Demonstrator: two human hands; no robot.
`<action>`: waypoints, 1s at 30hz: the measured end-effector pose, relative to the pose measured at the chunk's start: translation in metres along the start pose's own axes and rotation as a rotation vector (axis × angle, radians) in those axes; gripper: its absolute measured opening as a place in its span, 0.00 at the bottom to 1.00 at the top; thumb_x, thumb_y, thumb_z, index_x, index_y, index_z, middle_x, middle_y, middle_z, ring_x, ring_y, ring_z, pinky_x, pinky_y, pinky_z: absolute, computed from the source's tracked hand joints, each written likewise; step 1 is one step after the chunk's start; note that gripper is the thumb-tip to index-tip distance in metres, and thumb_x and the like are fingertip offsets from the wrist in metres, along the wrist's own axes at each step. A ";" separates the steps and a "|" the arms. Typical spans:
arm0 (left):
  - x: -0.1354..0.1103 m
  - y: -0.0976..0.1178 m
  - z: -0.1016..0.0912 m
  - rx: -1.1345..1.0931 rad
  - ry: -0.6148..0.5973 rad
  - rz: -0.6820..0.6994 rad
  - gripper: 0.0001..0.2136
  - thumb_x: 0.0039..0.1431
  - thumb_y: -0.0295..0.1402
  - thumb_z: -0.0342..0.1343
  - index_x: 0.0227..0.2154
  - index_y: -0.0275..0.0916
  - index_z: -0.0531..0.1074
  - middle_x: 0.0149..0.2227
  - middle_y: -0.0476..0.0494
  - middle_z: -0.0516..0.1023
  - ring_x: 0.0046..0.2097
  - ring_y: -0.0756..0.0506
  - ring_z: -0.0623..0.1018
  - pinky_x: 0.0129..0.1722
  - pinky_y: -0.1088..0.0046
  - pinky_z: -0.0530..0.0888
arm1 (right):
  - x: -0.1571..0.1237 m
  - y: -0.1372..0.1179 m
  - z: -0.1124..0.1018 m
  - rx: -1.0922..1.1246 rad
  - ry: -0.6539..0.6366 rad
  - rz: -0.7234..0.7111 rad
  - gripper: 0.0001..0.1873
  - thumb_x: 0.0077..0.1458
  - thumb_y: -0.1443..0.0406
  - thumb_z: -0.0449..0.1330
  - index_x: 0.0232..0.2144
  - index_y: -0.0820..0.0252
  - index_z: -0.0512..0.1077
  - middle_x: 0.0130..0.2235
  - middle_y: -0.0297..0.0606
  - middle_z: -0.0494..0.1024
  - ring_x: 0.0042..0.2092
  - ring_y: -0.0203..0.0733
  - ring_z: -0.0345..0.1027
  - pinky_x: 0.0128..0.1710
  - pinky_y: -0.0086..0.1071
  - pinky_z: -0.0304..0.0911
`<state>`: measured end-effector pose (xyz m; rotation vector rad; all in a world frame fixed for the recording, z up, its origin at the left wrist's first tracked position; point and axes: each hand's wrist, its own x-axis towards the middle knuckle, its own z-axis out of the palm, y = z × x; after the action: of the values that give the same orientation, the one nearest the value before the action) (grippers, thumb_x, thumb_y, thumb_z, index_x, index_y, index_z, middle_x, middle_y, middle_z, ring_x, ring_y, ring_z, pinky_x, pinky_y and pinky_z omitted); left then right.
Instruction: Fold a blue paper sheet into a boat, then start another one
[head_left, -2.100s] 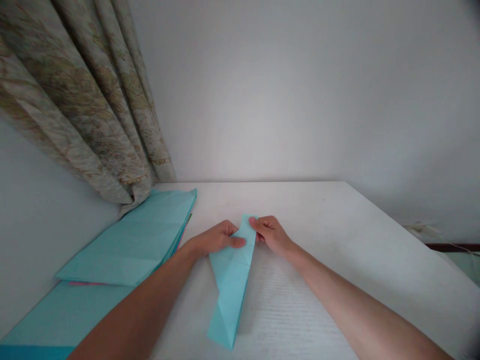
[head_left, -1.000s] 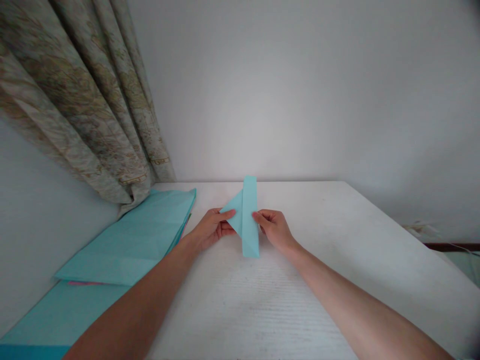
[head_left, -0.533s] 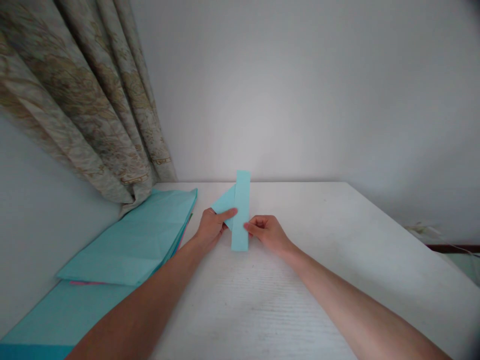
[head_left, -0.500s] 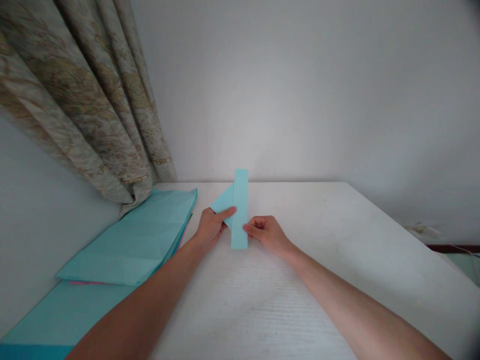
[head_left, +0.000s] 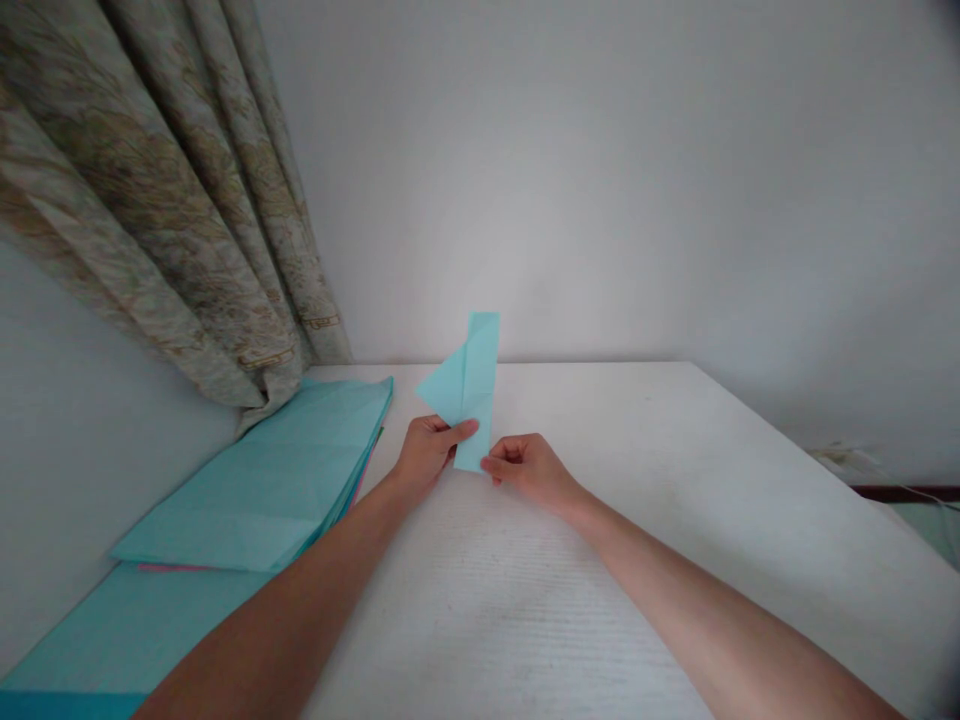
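Note:
A folded light blue paper strip (head_left: 474, 385) stands upright above the white table (head_left: 600, 520), with a triangular flap sticking out to its left. My left hand (head_left: 429, 452) pinches the strip's lower part with thumb across its front. My right hand (head_left: 525, 468) pinches the strip's bottom edge between thumb and forefinger, the other fingers curled.
A stack of large light blue paper sheets (head_left: 262, 480) lies along the table's left side, with a pink edge showing under it. A patterned curtain (head_left: 165, 200) hangs at the upper left. A plain wall stands behind the table's far edge.
The paper strip has been turned from lying flat toward me to standing upright, then slid upward through my fingers. Both hands now grip near its bottom end.

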<state>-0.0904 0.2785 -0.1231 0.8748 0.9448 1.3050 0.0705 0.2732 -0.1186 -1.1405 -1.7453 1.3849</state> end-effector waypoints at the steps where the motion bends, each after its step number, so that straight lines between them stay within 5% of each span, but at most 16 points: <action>1: 0.001 0.000 0.000 -0.003 0.006 0.000 0.13 0.34 0.36 0.69 0.18 0.33 0.73 0.19 0.46 0.74 0.22 0.48 0.73 0.25 0.71 0.70 | 0.000 0.000 0.000 0.002 -0.006 0.000 0.11 0.44 0.61 0.60 0.17 0.62 0.68 0.18 0.32 0.68 0.21 0.30 0.52 0.21 0.28 0.45; 8: 0.003 -0.007 -0.004 0.128 -0.052 0.025 0.15 0.42 0.42 0.65 0.23 0.33 0.72 0.20 0.47 0.74 0.21 0.50 0.71 0.22 0.74 0.69 | 0.000 -0.001 -0.001 0.015 0.005 -0.010 0.11 0.43 0.62 0.60 0.16 0.62 0.67 0.18 0.31 0.67 0.21 0.30 0.53 0.21 0.28 0.45; 17: 0.000 -0.004 -0.004 0.258 -0.268 0.011 0.19 0.44 0.47 0.61 0.27 0.34 0.68 0.22 0.48 0.71 0.20 0.51 0.71 0.20 0.73 0.72 | 0.002 0.001 -0.002 -0.047 0.081 -0.032 0.11 0.46 0.62 0.58 0.17 0.62 0.67 0.16 0.28 0.62 0.19 0.28 0.47 0.20 0.28 0.41; 30: 0.000 -0.004 -0.003 0.395 -0.226 0.124 0.17 0.49 0.47 0.57 0.23 0.38 0.62 0.13 0.59 0.59 0.13 0.56 0.58 0.12 0.78 0.66 | 0.002 0.001 -0.004 0.050 0.035 0.036 0.07 0.42 0.64 0.60 0.18 0.62 0.68 0.16 0.28 0.63 0.17 0.27 0.48 0.18 0.27 0.41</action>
<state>-0.0917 0.2778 -0.1277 1.3748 0.9957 1.1092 0.0733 0.2768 -0.1184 -1.1670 -1.6639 1.4141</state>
